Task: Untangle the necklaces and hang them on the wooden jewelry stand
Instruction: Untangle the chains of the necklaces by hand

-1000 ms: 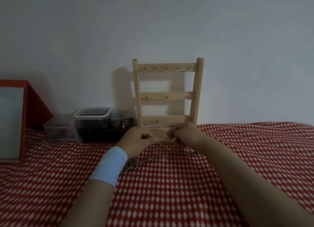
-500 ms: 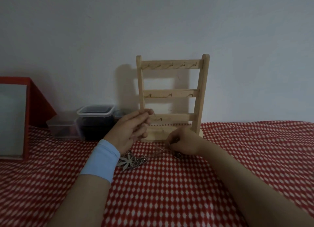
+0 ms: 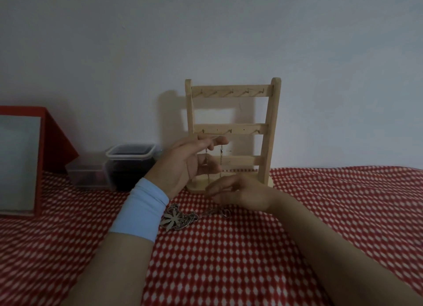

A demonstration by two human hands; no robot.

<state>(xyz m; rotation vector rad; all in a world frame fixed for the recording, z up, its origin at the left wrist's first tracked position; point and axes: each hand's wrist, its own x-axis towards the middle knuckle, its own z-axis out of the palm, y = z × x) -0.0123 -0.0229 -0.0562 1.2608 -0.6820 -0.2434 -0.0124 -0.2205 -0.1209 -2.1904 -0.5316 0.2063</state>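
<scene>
Head view, looking across a red checked cloth (image 3: 297,237). At the far middle, upright, the wooden jewelry stand (image 3: 273,131), every hook in sight bare (so nothing hung yet, by the look of it). Just in front, raised towards the middle rail, the left hand (image 3: 190,163), pinching a thin chain (image 3: 221,155) at the fingertips, two strands dangling down. Lower, near the stand's base, the right hand (image 3: 240,191), fingers loosely curled by the strands' lower ends; gripping or only guiding, impossible to tell. On the cloth beside the left wrist, the pile of necklaces (image 3: 191,217) with its flower pendant (image 3: 172,218), yet to be sorted. Judged early: one chain seemingly freed and ready for a hook, the rest waiting.
</scene>
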